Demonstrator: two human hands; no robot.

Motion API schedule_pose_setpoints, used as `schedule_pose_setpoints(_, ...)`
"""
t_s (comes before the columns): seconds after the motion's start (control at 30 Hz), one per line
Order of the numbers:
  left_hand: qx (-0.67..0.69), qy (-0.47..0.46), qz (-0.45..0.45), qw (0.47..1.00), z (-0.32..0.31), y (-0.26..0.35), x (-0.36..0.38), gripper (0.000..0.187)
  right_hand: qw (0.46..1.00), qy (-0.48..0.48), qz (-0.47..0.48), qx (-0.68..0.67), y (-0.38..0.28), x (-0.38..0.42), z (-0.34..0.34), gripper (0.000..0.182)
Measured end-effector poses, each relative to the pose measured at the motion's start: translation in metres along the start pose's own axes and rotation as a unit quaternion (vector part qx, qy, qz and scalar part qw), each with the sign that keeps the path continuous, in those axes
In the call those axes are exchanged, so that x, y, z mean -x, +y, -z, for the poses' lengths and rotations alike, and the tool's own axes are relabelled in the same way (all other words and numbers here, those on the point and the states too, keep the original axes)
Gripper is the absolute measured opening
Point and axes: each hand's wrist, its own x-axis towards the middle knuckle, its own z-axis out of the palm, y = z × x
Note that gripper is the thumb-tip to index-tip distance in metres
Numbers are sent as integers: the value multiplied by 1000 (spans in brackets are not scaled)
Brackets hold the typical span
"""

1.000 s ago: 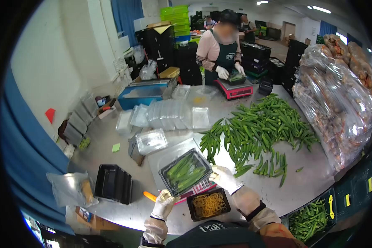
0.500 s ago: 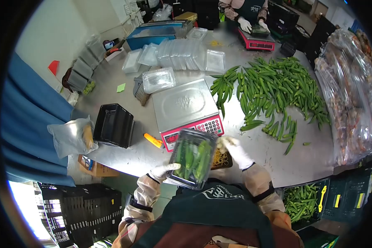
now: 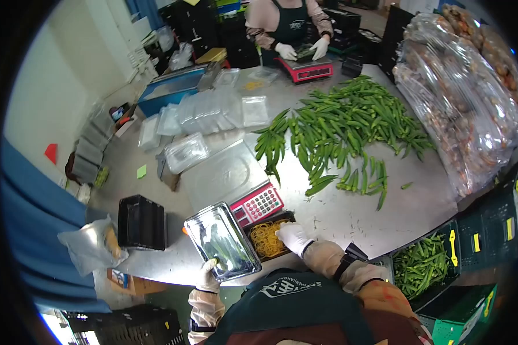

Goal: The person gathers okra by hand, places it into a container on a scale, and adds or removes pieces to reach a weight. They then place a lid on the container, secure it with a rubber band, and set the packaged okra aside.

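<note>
Clear bag: crumpled plastic (image 3: 92, 247), at the left edge of the metal table (image 3: 322, 215).
Black trays: nested together (image 3: 142, 222), right of the clear bag.
Clear containers: long row (image 3: 207, 112), laid across the back left of the table.
Left hand: white-gloved (image 3: 207, 277), grasping the okra pack by its lower left corner.
Okra pack: clear-topped, glare on the cover, green pods inside (image 3: 223, 241); held tilted at the table's near edge, in front of the near scale.
Near scale: steel plate, pink keypad panel (image 3: 224, 178).
Band tray: black, filled with yellow bands (image 3: 269, 238), just beside the okra pack.
Right hand: white-gloved (image 3: 295, 238), fingers at the band tray's right side; cannot tell whether they pinch a band.
Far scale: pink (image 3: 305, 70), a co-worker's gloved hands above it.
Okra heap: loose pods (image 3: 345, 121), spread on the table.
Crate: dark, holding more okra (image 3: 423, 264), beside the near right edge.
Filled bags: large, transparent (image 3: 460, 103), far right.
</note>
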Motion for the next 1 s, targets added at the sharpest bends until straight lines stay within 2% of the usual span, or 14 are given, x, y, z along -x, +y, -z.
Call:
schedule_pose_setpoints(0.1,6,15,17,1000,-28,-9,-9,36,994,81,-54,-42,-5,1,10,19)
schedule_pose_setpoints(0.13,13,-15,31,999,-29,-11,-13,51,997,66,25,14,-6,7,27,16)
schedule_pose_setpoints(0.17,18,-45,45,998,-29,-12,-16,66,997,61,39,5,-3,7,28,17)
schedule_pose_setpoints(0.23,21,-59,37,997,-50,-13,-18,65,996,48,69,-12,2,7,27,21)
schedule_pose_setpoints(0.27,17,-57,46,997,-69,-11,-13,50,997,43,68,0,2,9,30,17)
schedule_pose_setpoints(0.37,22,-63,63,996,-63,-18,-22,50,999,-11,44,-22,-3,15,48,18)
schedule_pose_setpoints(0.53,38,-92,72,992,-60,-25,-25,67,999,26,29,-32,-4,17,57,14)
schedule_pose_setpoints(0.63,37,-106,89,990,-66,-28,-21,67,989,101,54,-96,-13,19,74,14)
schedule_pose_setpoints(0.73,29,-98,97,990,-65,-35,-22,59,985,-34,24,-168,-38,17,113,15)
schedule_pose_setpoints(0.77,39,-105,91,990,-63,-39,-24,61,968,15,41,-249,-37,14,90,16)
schedule_pose_setpoints(0.8,49,-111,86,989,-60,-44,-28,62,816,-41,-37,-575,-33,0,59,16)
schedule_pose_setpoints(0.83,59,-118,81,988,-59,-47,-29,64,551,-91,-110,-822,-31,-10,39,16)
schedule_pose_setpoints(0.93,57,-141,74,986,-94,-39,-22,69,817,82,104,-561,-39,5,65,20)
schedule_pose_setpoints(1.0,57,-140,89,984,-89,-40,-23,71,815,-31,50,-576,-47,21,116,24)
